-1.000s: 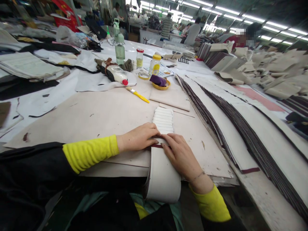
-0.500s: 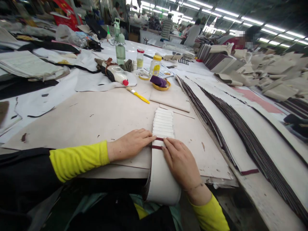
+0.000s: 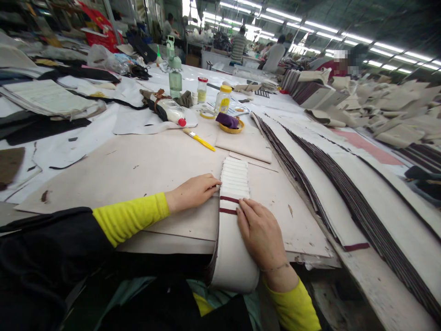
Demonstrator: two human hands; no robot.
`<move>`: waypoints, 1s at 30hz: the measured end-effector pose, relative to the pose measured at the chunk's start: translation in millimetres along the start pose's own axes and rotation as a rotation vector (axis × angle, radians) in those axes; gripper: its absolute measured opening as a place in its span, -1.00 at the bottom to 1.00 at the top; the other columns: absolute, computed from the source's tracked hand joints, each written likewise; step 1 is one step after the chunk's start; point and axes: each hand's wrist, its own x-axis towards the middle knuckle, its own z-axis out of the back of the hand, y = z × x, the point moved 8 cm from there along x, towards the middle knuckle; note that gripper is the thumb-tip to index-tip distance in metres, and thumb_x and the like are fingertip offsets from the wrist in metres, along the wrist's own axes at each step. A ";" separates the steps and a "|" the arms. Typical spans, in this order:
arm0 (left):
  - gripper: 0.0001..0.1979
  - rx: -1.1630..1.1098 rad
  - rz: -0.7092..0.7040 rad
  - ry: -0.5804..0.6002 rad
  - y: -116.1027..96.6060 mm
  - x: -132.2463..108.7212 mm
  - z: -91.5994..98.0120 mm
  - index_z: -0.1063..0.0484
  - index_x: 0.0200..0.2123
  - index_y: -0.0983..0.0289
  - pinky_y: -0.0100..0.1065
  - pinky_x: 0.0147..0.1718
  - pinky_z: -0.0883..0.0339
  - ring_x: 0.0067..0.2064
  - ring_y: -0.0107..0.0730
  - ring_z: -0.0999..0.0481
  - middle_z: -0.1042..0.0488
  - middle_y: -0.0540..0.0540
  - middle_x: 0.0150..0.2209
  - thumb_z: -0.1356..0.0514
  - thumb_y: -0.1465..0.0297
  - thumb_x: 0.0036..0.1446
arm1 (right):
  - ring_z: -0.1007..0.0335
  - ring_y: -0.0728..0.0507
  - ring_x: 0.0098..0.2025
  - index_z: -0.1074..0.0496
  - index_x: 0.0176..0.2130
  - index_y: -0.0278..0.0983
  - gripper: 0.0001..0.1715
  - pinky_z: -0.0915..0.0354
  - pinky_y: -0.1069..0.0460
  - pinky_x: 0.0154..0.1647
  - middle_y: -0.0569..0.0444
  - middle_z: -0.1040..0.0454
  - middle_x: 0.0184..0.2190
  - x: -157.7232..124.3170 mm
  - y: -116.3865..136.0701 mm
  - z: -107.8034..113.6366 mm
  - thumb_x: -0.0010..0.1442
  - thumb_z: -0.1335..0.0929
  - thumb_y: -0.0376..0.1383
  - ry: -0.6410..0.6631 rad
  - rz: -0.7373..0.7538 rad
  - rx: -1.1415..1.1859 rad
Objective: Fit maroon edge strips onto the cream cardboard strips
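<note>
A stack of long off-white strips (image 3: pixel 232 243) hangs over the table's near edge in a curve, its far ends fanned into narrow white steps. Two dark maroon bands cross it near the middle. At the left edge of the stepped ends is my left hand (image 3: pixel 195 191), fingers bent and pressed together; what lies between the fingertips is too small to make out. My right hand (image 3: pixel 260 230) rests flat on the right side of the strips, fingertips at the maroon bands, holding nothing.
Long piles of dark-edged off-white strips (image 3: pixel 310 193) lie at the right. Beyond my hands are a yellow-handled brush (image 3: pixel 200 139), a yellow dish with purple cloth (image 3: pixel 229 122), a yellow-lidded jar (image 3: pixel 223 99) and a green bottle (image 3: pixel 175 76). People work farther back.
My left hand has left the maroon band and moved a little away from me, to the left edge of the stepped ends. The right hand has shifted slightly right, uncovering more of the bands.
</note>
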 end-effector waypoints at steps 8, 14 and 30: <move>-0.74 0.143 -0.059 -0.033 -16.0 -6.7 -1.3 -0.34 -0.15 0.32 -0.36 -0.14 -0.23 -0.17 -0.38 -0.34 -0.35 0.12 -0.23 0.08 0.45 0.20 | -0.31 -0.19 -0.09 -0.37 -0.08 -0.37 -0.64 -0.24 -0.12 -0.05 -0.11 -0.43 -0.14 1.4 0.4 3.1 0.20 -0.18 -0.28 -0.011 -0.016 0.017; -0.82 -0.052 0.109 0.000 3.0 16.1 0.4 -0.38 -0.36 0.33 -0.42 -0.31 -0.23 -0.31 -0.41 -0.37 -0.40 0.05 -0.37 -0.02 0.37 0.12 | -0.30 -0.19 -0.07 -0.36 -0.07 -0.38 -0.64 -0.24 -0.11 -0.04 -0.12 -0.43 -0.13 0.3 0.0 2.3 0.19 -0.18 -0.29 -0.006 -0.018 0.030; -0.69 -0.421 0.493 0.381 13.7 34.7 -9.4 -0.34 -0.34 0.33 -0.51 -0.64 -0.07 -0.53 -0.51 -0.30 -0.39 0.05 -0.49 -0.07 0.18 0.00 | -0.31 -0.19 -0.07 -0.36 -0.07 -0.37 -0.64 -0.25 -0.13 -0.04 -0.13 -0.42 -0.13 -2.8 -2.2 6.4 0.19 -0.19 -0.28 -0.064 -0.037 0.080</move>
